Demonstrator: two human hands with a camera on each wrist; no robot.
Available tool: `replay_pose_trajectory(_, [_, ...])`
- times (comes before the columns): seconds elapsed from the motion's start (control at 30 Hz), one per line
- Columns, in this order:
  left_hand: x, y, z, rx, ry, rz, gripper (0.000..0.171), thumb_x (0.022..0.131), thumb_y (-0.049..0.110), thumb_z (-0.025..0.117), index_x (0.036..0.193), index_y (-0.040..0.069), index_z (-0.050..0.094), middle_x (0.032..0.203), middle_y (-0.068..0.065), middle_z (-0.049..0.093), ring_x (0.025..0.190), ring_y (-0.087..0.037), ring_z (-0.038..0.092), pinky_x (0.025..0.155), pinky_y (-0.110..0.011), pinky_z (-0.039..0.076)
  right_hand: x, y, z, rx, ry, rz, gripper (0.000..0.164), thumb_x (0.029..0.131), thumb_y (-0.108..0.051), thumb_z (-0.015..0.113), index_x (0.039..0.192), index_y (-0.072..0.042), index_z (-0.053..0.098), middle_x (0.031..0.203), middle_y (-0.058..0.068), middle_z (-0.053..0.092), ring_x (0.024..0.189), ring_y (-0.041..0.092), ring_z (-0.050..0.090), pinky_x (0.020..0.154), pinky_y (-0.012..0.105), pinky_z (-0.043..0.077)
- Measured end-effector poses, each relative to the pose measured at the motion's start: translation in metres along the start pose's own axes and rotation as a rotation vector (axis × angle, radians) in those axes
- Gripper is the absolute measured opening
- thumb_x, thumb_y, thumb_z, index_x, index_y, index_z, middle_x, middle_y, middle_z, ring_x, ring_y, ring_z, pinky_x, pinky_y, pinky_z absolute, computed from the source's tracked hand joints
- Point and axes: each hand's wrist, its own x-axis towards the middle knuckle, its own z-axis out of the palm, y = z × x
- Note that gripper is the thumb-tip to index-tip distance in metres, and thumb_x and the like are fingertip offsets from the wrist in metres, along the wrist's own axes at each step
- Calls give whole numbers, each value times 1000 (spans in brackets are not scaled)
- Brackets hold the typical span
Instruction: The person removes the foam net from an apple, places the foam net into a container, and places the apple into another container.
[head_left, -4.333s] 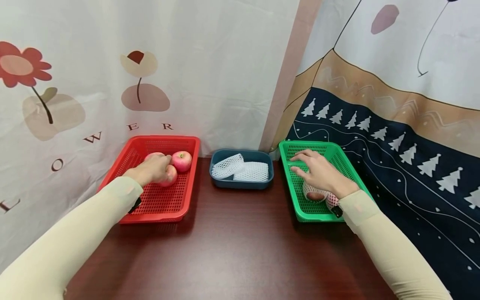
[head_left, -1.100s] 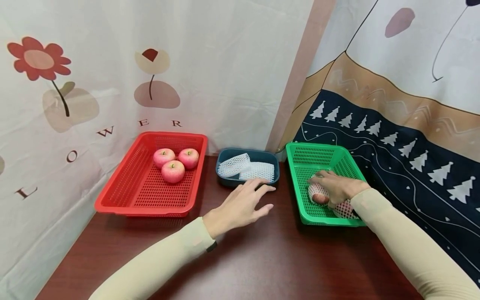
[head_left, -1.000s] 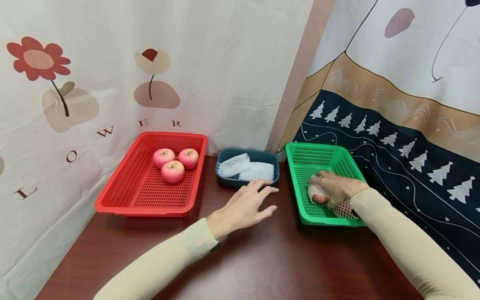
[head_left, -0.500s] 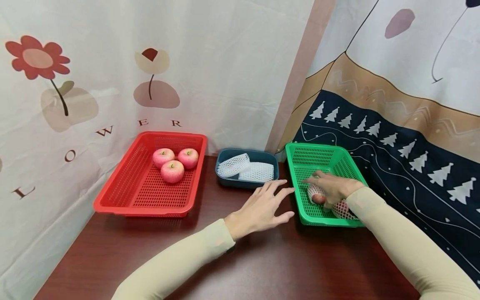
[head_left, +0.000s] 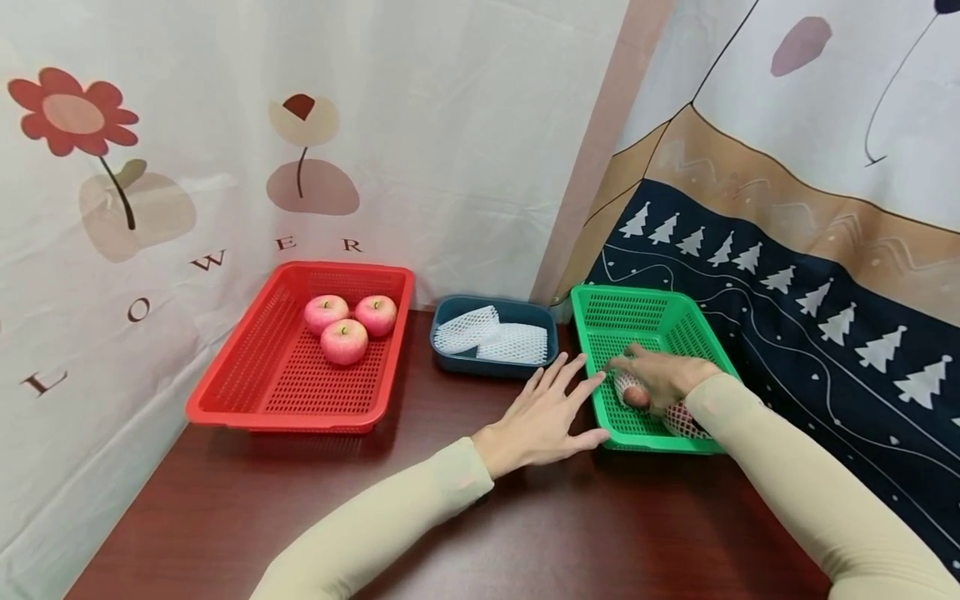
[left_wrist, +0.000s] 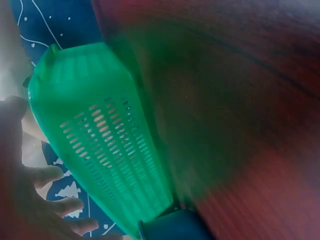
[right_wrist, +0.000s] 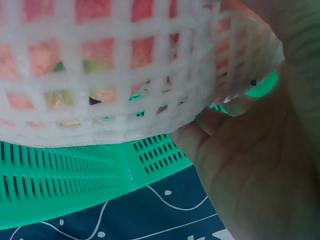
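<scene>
My left hand [head_left: 542,422] is spread over the near left side of the green basket [head_left: 660,446], fingertips and thumb right at its rim, holding nothing. Inside that basket, my right hand [head_left: 663,377] grips an apple in a white foam net [head_left: 636,397], its fingers over the far side and its thumb nearer me. Part of this apple is hidden by the hand. A second netted apple [head_left: 684,421] lies beneath the right wrist and looms large as a netted apple [left_wrist: 102,125] through the basket slots in the left wrist view. The right wrist view shows the gripped netted apple [right_wrist: 240,55] against the palm.
A red basket [head_left: 277,421] on the left holds three bare apples [head_left: 344,342]. Between the baskets stands a dark blue tray [head_left: 480,367] with white foam nets [head_left: 513,343] in it. All rest on a brown table [head_left: 360,517] before a printed curtain [head_left: 450,167].
My left hand has left the apples in the red basket and crossed right to the green basket's rim. My right hand has come down onto the netted apple, lately shifting slightly left.
</scene>
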Motion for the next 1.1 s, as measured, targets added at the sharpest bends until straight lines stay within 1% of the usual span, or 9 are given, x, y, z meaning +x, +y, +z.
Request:
replay_pose_trajectory(0.1, [2, 1, 4, 8, -9, -8, 86, 115, 77, 50, 186, 31, 32, 198, -6, 17, 184, -40, 18, 143, -69, 33, -1, 1, 1, -9, 0, 11, 105, 73, 7, 102, 164, -25, 61, 154, 22, 58, 111, 31, 72, 87, 50, 69])
replay_pose_trajectory(0.23, [4, 2, 8, 6, -29, -22, 87, 115, 79, 46, 186, 32, 30, 199, -2, 14, 186, -38, 14, 144, -68, 31, 0, 1, 2, -19, 0, -9, 98, 73, 7, 101, 158, -25, 65, 146, 18, 63, 107, 28, 71, 87, 50, 69])
replay_pose_trajectory(0.33, [4, 3, 10, 6, -31, -31, 87, 115, 79, 45, 186, 31, 30, 199, 0, 12, 186, -37, 12, 145, -68, 30, 2, 1, 2, -37, 2, -34, 94, 73, 7, 101, 155, -22, 67, 143, 17, 65, 108, 29, 72, 93, 53, 69])
replay_pose_trajectory(0.43, [4, 4, 12, 13, -31, -39, 87, 116, 78, 44, 187, 30, 29, 199, 0, 10, 186, -37, 10, 145, -68, 29, 4, 1, 2, -54, -4, -40, 93, 74, 7, 101, 157, -17, 66, 145, 17, 67, 116, 32, 73, 102, 59, 68])
replay_pose_trajectory(0.57, [4, 9, 14, 18, -29, -53, 88, 116, 78, 42, 188, 30, 24, 200, 0, 6, 187, -37, 7, 144, -69, 29, 6, 0, 2, -65, -20, -14, 95, 77, 6, 101, 162, -13, 63, 150, 19, 68, 128, 38, 73, 112, 65, 64])
replay_pose_trajectory(0.73, [4, 17, 15, 49, -31, -84, 89, 116, 80, 36, 188, 28, 23, 200, 0, 6, 187, -37, 4, 145, -70, 26, 6, 0, 3, -62, -23, 13, 95, 78, 3, 102, 164, -9, 61, 154, 21, 69, 135, 42, 72, 116, 67, 61])
replay_pose_trajectory(0.87, [7, 23, 15, 81, -25, -119, 92, 115, 82, 32, 188, 26, 22, 199, -1, 11, 187, -35, 3, 146, -70, 22, 8, 1, 4, -67, -21, 13, 94, 79, -1, 103, 163, -5, 61, 154, 24, 71, 137, 45, 72, 118, 68, 60])
replay_pose_trajectory(0.97, [9, 26, 16, 82, -12, -139, 95, 114, 83, 32, 188, 24, 21, 199, -1, 13, 187, -36, 4, 147, -70, 20, 11, 2, 4, -78, -20, 7, 96, 78, -2, 104, 163, -2, 60, 155, 25, 71, 139, 46, 72, 118, 67, 60])
replay_pose_trajectory(1.1, [11, 27, 18, 66, -9, -161, 99, 114, 84, 32, 189, 22, 16, 199, 0, 9, 187, -35, 4, 147, -70, 19, 11, 2, 2, -71, -29, 11, 97, 78, -2, 104, 164, -1, 58, 158, 26, 69, 144, 50, 69, 120, 68, 59])
